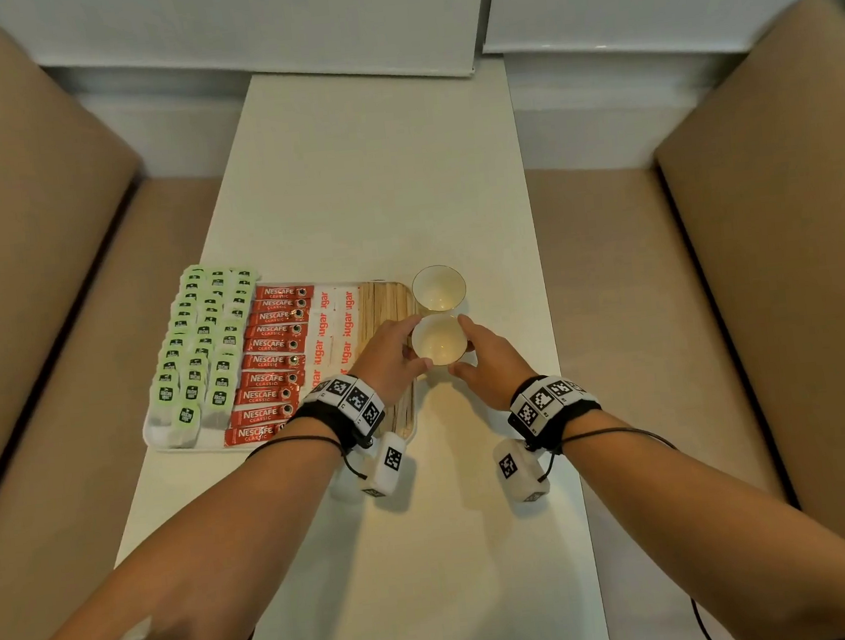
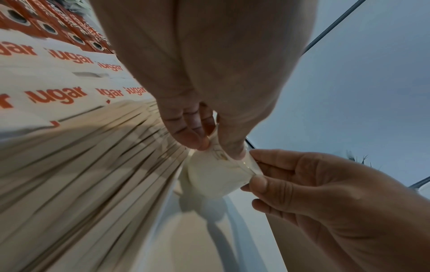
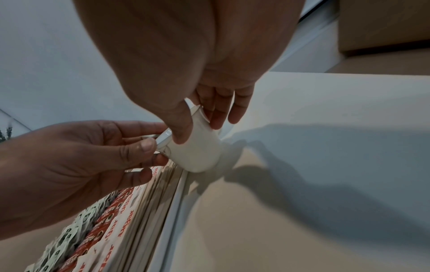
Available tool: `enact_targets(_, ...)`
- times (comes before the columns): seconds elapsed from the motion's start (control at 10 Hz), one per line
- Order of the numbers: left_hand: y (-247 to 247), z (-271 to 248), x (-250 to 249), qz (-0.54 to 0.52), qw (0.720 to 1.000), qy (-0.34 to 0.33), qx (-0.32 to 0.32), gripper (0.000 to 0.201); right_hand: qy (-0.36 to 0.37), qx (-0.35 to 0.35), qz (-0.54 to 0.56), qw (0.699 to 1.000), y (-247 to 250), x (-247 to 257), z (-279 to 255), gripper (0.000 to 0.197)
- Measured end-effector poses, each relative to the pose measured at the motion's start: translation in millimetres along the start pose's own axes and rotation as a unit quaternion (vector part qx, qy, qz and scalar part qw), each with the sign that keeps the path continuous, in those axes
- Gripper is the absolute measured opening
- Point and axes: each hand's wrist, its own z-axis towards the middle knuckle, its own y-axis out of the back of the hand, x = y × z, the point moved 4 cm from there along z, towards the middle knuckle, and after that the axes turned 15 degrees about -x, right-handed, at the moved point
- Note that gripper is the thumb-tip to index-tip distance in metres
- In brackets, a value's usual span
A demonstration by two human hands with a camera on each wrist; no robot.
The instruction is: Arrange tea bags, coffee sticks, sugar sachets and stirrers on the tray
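Observation:
A white tray holds rows of green tea bags, red coffee sticks, white sugar sachets and wooden stirrers. Just off the tray's right edge, both hands hold one white gold-rimmed cup. My left hand pinches its left rim, and my right hand pinches its right rim. In the left wrist view, my left hand grips the cup above the stirrers. In the right wrist view, my right hand grips the cup.
A second white cup stands right behind the held one, touching the tray's far right corner. The narrow white table runs between two beige sofa seats. Bare tabletop lies beyond and in front of the tray.

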Motion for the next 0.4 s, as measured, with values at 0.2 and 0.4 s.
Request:
enact_targets(0.2,-4.8,3.1,5.7,-0.011,1.000,-0.008,-0.007,0.058,-0.002,0.010,0.003,1.000,1.4,0.2,-0.8,0.054)
enact_targets(0.4,1.4,-3.8,1.4,-0.043,0.998,0.039,-0.038,0.077,-0.021,0.005,-0.006,1.000,-1.1,-9.4,1.0,0.076)
